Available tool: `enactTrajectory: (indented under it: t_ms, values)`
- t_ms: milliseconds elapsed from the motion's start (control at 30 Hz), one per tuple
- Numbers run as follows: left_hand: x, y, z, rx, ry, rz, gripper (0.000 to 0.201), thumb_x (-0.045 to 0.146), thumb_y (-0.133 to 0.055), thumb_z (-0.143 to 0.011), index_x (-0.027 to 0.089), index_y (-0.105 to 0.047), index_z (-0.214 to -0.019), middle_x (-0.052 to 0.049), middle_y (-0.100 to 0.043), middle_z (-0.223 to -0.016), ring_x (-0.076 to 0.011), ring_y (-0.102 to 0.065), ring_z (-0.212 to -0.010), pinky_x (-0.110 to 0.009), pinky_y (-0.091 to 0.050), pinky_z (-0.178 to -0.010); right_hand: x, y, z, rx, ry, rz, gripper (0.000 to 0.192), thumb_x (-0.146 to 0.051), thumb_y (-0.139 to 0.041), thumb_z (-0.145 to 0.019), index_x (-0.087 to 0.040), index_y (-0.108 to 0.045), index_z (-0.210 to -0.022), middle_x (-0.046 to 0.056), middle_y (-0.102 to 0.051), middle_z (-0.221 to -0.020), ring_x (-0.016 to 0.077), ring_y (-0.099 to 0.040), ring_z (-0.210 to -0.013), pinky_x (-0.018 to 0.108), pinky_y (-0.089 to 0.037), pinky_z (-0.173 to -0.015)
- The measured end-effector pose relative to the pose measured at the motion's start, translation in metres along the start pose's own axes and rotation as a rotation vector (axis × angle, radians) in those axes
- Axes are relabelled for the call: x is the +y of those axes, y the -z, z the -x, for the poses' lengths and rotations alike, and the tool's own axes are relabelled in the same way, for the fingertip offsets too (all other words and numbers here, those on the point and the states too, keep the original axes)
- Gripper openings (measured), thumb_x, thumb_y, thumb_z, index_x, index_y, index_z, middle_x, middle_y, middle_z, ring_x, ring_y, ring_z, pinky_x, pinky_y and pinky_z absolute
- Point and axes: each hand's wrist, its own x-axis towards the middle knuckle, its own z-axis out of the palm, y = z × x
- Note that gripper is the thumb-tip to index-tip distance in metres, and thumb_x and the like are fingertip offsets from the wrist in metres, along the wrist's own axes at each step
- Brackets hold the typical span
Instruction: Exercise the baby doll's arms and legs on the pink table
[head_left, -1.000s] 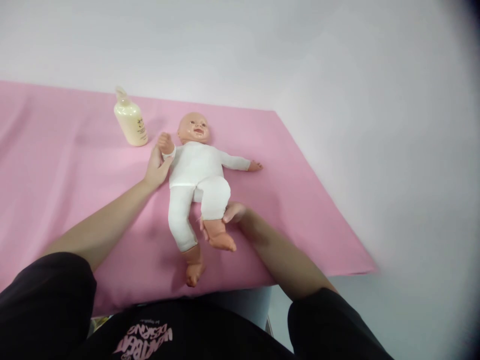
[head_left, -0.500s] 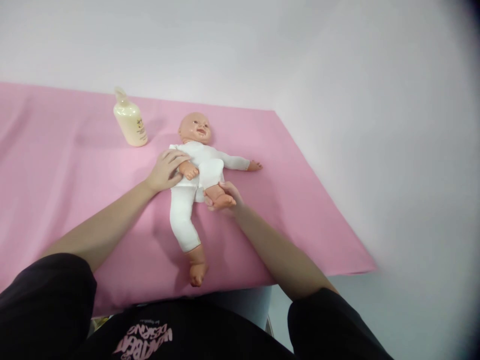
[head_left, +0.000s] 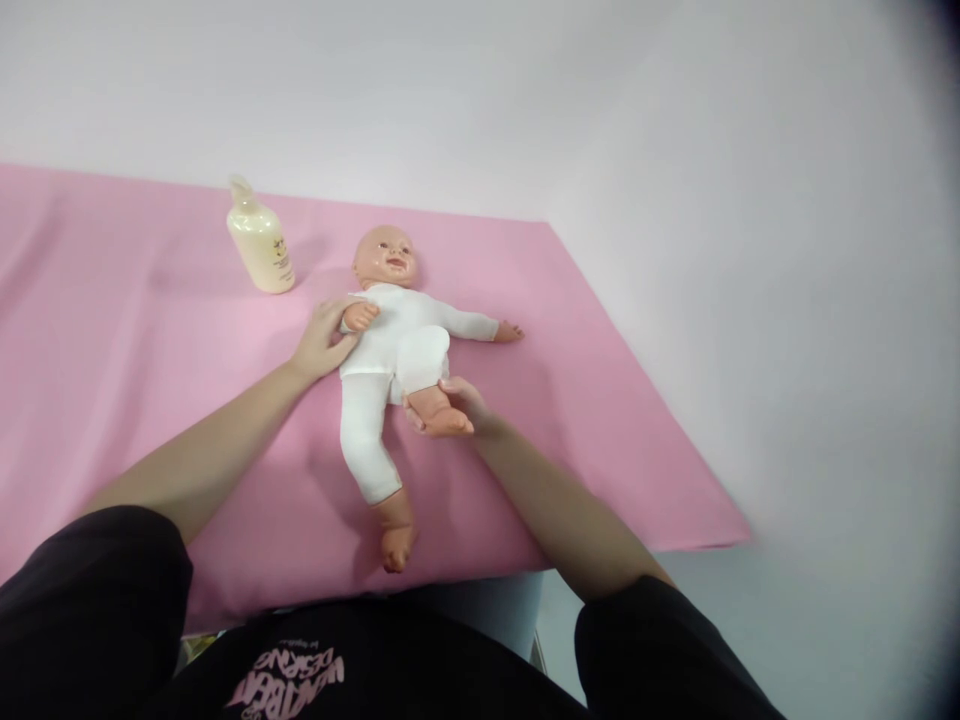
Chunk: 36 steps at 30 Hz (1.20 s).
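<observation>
A baby doll [head_left: 382, 345] in white cloth lies on its back, its head toward the wall. My left hand [head_left: 322, 340] is closed around the doll's arm on the left side; the doll's small hand sticks up past my fingers, which are partly hidden behind it. My right hand [head_left: 466, 402] grips the doll's bent leg near the ankle, thumb on top and fingertips showing beneath. The knee is raised over the belly. The other leg lies straight toward me, and the other arm stretches out to the right.
A pink cloth [head_left: 210, 400] covers the table. To the left of the doll's head stands a cream pump bottle [head_left: 262, 245]. A pale wall [head_left: 480, 100] runs behind the table, and the table's right edge slants toward me.
My left hand has moved the doll's arm outward and up, off its belly. The bent leg has come slightly down toward me in my right hand, and the head has shifted a little left.
</observation>
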Motion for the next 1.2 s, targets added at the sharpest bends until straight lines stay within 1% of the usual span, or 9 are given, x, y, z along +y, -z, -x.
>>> enactTrajectory:
  t_ms: [167, 300, 433, 533, 633, 833, 933, 1033, 1200]
  values:
    - [-0.009, -0.004, 0.001, 0.062, 0.057, 0.015, 0.046, 0.052, -0.055, -0.094, 0.022, -0.06, -0.129, -0.014, -0.07, -0.127, -0.0319, -0.064, -0.117, -0.055, -0.047, -0.107, 0.003, -0.003, 0.004, -0.22, -0.186, 0.093, 0.046, -0.051, -0.075, -0.067, -0.012, -0.069, -0.091, 0.009, -0.074, -0.077, 0.0198, -0.071, -0.072, 0.028, -0.055, -0.064]
    - [-0.009, -0.004, 0.002, 0.051, 0.049, 0.009, 0.046, 0.05, -0.054, -0.094, 0.021, -0.059, -0.129, -0.014, -0.07, -0.128, -0.0319, -0.064, -0.117, -0.054, -0.047, -0.107, 0.003, -0.004, 0.005, -0.247, -0.224, 0.146, 0.046, -0.047, -0.079, -0.066, -0.012, -0.068, -0.093, 0.01, -0.076, -0.083, 0.0207, -0.073, -0.077, 0.029, -0.056, -0.067]
    - [-0.001, 0.0, 0.001, 0.015, 0.014, 0.002, 0.044, 0.043, -0.056, -0.093, 0.021, -0.059, -0.13, -0.014, -0.069, -0.13, -0.0325, -0.063, -0.119, -0.054, -0.046, -0.108, 0.003, -0.002, 0.003, -0.196, -0.127, 0.098, 0.046, -0.054, -0.072, -0.073, -0.013, -0.066, -0.095, 0.008, -0.075, -0.082, 0.0207, -0.073, -0.075, 0.031, -0.057, -0.071]
    - [0.004, 0.002, 0.0, -0.014, -0.021, -0.007, 0.043, 0.041, -0.058, -0.091, 0.022, -0.061, -0.129, -0.013, -0.07, -0.129, -0.0334, -0.062, -0.121, -0.055, -0.045, -0.109, 0.003, 0.0, 0.001, -0.097, -0.031, 0.083, 0.044, -0.057, -0.066, -0.078, -0.015, -0.066, -0.091, 0.006, -0.073, -0.075, 0.018, -0.07, -0.069, 0.029, -0.056, -0.068]
    - [0.007, 0.003, -0.001, -0.035, -0.025, -0.009, 0.042, 0.04, -0.059, -0.089, 0.025, -0.061, -0.129, -0.012, -0.071, -0.128, -0.0337, -0.062, -0.122, -0.056, -0.044, -0.11, 0.002, -0.001, 0.0, -0.042, 0.021, 0.069, 0.042, -0.056, -0.066, -0.076, -0.015, -0.067, -0.089, 0.006, -0.072, -0.072, 0.0175, -0.068, -0.065, 0.028, -0.055, -0.066]
    - [0.007, 0.003, -0.002, -0.048, -0.032, 0.004, 0.045, 0.036, -0.059, -0.087, 0.023, -0.061, -0.13, -0.013, -0.07, -0.129, -0.0346, -0.061, -0.122, -0.056, -0.042, -0.111, 0.0, -0.004, 0.0, -0.077, -0.025, 0.087, 0.048, -0.057, -0.065, -0.077, -0.012, -0.069, -0.094, 0.007, -0.071, -0.072, 0.0171, -0.067, -0.066, 0.028, -0.055, -0.066]
    - [0.007, 0.002, -0.002, -0.063, -0.016, -0.01, 0.048, 0.035, -0.058, -0.086, 0.023, -0.061, -0.131, -0.013, -0.07, -0.13, -0.035, -0.061, -0.123, -0.056, -0.041, -0.112, 0.0, -0.005, 0.001, -0.054, -0.087, 0.112, 0.046, -0.055, -0.066, -0.078, -0.013, -0.069, -0.095, 0.007, -0.073, -0.076, 0.0178, -0.067, -0.068, 0.029, -0.055, -0.067]
    - [0.006, 0.001, -0.002, -0.056, -0.026, -0.02, 0.048, 0.034, -0.057, -0.085, 0.022, -0.06, -0.131, -0.013, -0.07, -0.13, -0.0343, -0.061, -0.122, -0.055, -0.043, -0.11, 0.003, -0.009, 0.003, -0.006, -0.153, 0.141, 0.039, -0.045, -0.074, -0.076, -0.013, -0.07, -0.099, 0.008, -0.076, -0.085, 0.0203, -0.071, -0.077, 0.03, -0.057, -0.071]
    - [0.004, -0.002, -0.003, -0.033, -0.049, -0.01, 0.043, 0.031, -0.056, -0.086, 0.023, -0.061, -0.128, -0.013, -0.071, -0.128, -0.0335, -0.063, -0.121, -0.055, -0.044, -0.108, 0.006, -0.013, 0.004, 0.077, -0.137, 0.133, 0.037, -0.036, -0.081, -0.073, -0.012, -0.073, -0.101, 0.008, -0.078, -0.09, 0.0182, -0.073, -0.081, 0.027, -0.056, -0.072]
